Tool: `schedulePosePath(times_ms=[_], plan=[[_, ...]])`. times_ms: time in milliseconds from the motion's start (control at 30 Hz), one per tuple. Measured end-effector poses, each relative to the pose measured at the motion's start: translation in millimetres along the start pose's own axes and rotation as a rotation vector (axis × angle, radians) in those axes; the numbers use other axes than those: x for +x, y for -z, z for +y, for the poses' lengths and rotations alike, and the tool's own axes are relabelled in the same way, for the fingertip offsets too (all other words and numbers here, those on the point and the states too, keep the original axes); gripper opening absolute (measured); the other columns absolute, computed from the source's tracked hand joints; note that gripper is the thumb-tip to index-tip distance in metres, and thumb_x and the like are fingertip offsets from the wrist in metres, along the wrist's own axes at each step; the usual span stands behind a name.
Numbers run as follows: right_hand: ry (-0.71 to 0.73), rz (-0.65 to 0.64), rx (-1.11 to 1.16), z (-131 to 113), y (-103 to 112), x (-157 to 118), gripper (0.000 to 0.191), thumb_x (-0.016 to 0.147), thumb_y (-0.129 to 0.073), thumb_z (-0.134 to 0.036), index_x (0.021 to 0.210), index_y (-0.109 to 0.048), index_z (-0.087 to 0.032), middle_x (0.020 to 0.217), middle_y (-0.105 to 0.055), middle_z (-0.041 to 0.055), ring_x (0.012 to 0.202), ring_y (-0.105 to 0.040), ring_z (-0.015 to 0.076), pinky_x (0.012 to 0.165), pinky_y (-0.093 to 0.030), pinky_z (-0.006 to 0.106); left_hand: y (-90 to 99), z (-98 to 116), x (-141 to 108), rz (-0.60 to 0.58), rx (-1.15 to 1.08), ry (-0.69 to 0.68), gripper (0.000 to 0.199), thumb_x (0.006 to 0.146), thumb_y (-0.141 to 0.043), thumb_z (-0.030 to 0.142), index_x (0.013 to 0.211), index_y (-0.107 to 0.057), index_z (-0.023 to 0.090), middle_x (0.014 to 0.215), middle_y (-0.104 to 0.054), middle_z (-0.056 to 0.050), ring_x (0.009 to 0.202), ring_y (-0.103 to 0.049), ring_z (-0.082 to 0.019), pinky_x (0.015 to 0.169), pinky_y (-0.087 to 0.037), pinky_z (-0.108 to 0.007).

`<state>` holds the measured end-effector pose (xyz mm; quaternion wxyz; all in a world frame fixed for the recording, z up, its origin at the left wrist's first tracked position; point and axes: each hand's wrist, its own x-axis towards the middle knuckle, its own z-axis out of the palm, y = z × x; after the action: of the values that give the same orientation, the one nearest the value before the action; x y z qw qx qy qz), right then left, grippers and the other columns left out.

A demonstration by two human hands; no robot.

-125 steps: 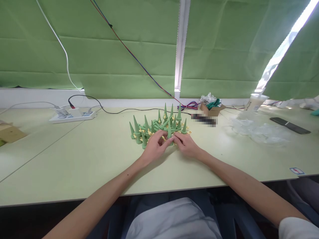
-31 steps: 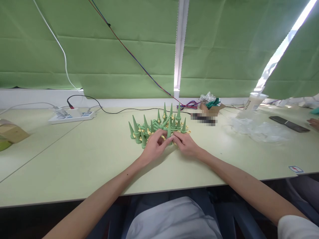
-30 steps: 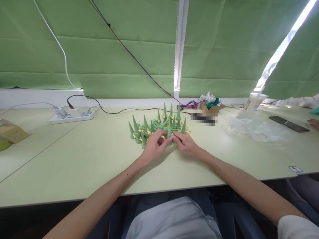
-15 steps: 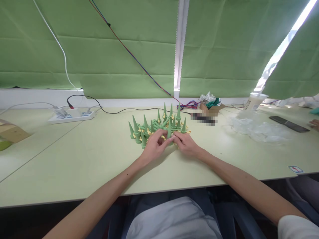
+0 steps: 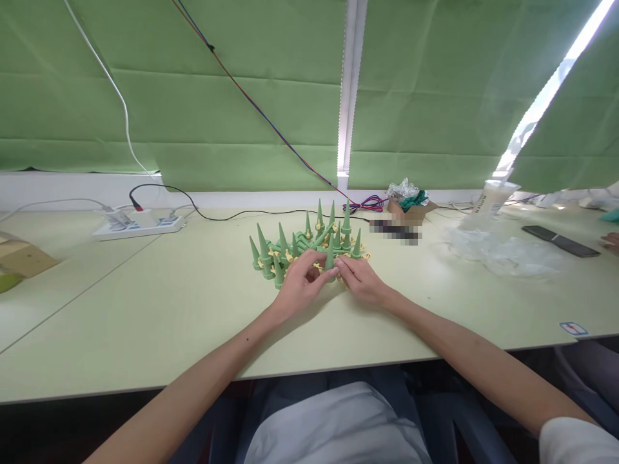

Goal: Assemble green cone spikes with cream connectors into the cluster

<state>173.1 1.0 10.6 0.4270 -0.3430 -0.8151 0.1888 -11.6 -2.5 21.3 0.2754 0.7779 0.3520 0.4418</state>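
Observation:
Between my hands an upright green cone-shaped piece (image 5: 329, 255) stands at the front of a group of similar pieces. My left hand (image 5: 305, 278) is closed around its lower part, thumb in front. The fingers of my right hand (image 5: 356, 276) are pinched together at the cone's right side; what they hold is small and mostly hidden, perhaps one of the yellow bits. Several more green cones (image 5: 262, 243) with small yellow parts (image 5: 290, 256) around them stand to the left and behind. Green rod-like pieces (image 5: 302, 242) lie among them.
A power strip (image 5: 140, 225) lies at the back left, near a cardboard box (image 5: 26, 254). At the back right are a small open carton (image 5: 411, 211), a plastic cup (image 5: 493, 198), clear plastic bags (image 5: 512, 254) and a dark phone-like object (image 5: 561, 240). Another person's hand (image 5: 610, 241) shows at the right edge.
The cone between my hands has tilted or shifted very slightly to the right. My hands stay in nearly the same place.

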Motion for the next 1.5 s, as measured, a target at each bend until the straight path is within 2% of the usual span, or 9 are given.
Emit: schedulePosePath(times_ms=[233, 400, 567, 767, 1033, 1167, 1333, 1500], plan=[[-0.052, 0.000, 0.026, -3.1, -0.8, -0.8, 0.038, 0.104, -0.030, -0.040, 0.072, -0.038, -0.022, 0.060, -0.045, -0.0027, 0.055, -0.042, 0.0128, 0.058, -0.033, 0.029, -0.3, -1.2, -0.7, 0.021, 0.072, -0.105, 0.020, 0.092, -0.058, 0.039, 0.094, -0.058, 0.019, 0.091, -0.050, -0.002, 0.058, -0.041, -0.007, 0.047, -0.036, -0.020], [-0.117, -0.015, 0.093, -4.8, -2.1, -1.1, 0.043, 0.103, -0.029, -0.044, 0.068, -0.037, -0.022, 0.056, -0.042, -0.0028, 0.054, -0.041, 0.0131, 0.055, -0.033, 0.028, 1.4, -0.8, -1.3, 0.013, 0.173, -0.200, 0.017, 0.094, -0.056, 0.036, 0.095, -0.059, 0.019, 0.093, -0.052, -0.004, 0.059, -0.043, -0.008, 0.050, -0.041, -0.022], [-0.170, -0.024, 0.178, -2.3, -3.6, -0.8, 0.044, 0.101, -0.032, -0.041, 0.062, -0.035, -0.022, 0.053, -0.039, -0.0035, 0.052, -0.038, 0.0120, 0.051, -0.030, 0.026, 3.2, -3.2, -3.0, -0.003, 0.275, -0.298, 0.014, 0.096, -0.054, 0.032, 0.099, -0.060, 0.020, 0.097, -0.055, -0.005, 0.056, -0.045, -0.007, 0.055, -0.044, -0.024], [-0.233, -0.060, 0.304, 2.6, -5.9, -0.8, 0.042, 0.099, -0.037, -0.039, 0.061, -0.035, -0.022, 0.051, -0.034, -0.0050, 0.047, -0.032, 0.0103, 0.047, -0.027, 0.025, 3.4, -6.5, -3.9, -0.025, 0.301, -0.340, 0.017, 0.097, -0.052, 0.028, 0.111, -0.059, 0.022, 0.101, -0.054, -0.005, 0.055, -0.047, -0.005, 0.057, -0.045, -0.023], [-0.220, 0.023, 0.289, -2.6, -7.1, 1.3, 0.046, 0.100, -0.037, -0.051, 0.065, -0.037, -0.021, 0.057, -0.038, -0.0032, 0.050, -0.033, 0.0109, 0.047, -0.029, 0.025, 0.8, -1.7, -1.5, -0.002, 0.236, -0.208, 0.012, 0.094, -0.054, 0.025, 0.104, -0.059, 0.021, 0.106, -0.052, -0.006, 0.060, -0.049, -0.007, 0.054, -0.048, -0.022], [-0.211, 0.060, 0.242, -3.9, -6.0, 1.5, 0.044, 0.100, -0.038, -0.052, 0.069, -0.040, -0.021, 0.057, -0.038, -0.0035, 0.052, -0.036, 0.0120, 0.049, -0.031, 0.026, 0.7, -0.7, -0.9, 0.017, 0.194, -0.125, 0.018, 0.093, -0.055, 0.027, 0.110, -0.057, 0.022, 0.112, -0.051, -0.007, 0.064, -0.054, -0.007, 0.053, -0.048, -0.021], [-0.211, 0.119, 0.175, -3.4, -4.2, 1.4, 0.043, 0.100, -0.038, -0.051, 0.069, -0.039, -0.021, 0.056, -0.041, -0.0034, 0.055, -0.041, 0.0129, 0.053, -0.034, 0.026, 0.8, 0.7, 0.1, 0.057, 0.114, -0.018, 0.033, 0.090, -0.059, 0.029, 0.120, -0.047, 0.021, 0.114, -0.053, -0.008, 0.062, -0.056, -0.007, 0.053, -0.048, -0.022], [-0.177, 0.145, 0.094, -4.6, -2.6, 1.4, 0.043, 0.102, -0.038, -0.046, 0.067, -0.039, -0.021, 0.060, -0.044, -0.0030, 0.057, -0.041, 0.0121, 0.058, -0.034, 0.026, 1.6, 4.4, 1.5, 0.048, 0.002, 0.099, 0.027, 0.094, -0.053, 0.037, 0.115, -0.049, 0.021, 0.105, -0.056, -0.006, 0.056, -0.053, -0.007, 0.048, -0.045, -0.021]])
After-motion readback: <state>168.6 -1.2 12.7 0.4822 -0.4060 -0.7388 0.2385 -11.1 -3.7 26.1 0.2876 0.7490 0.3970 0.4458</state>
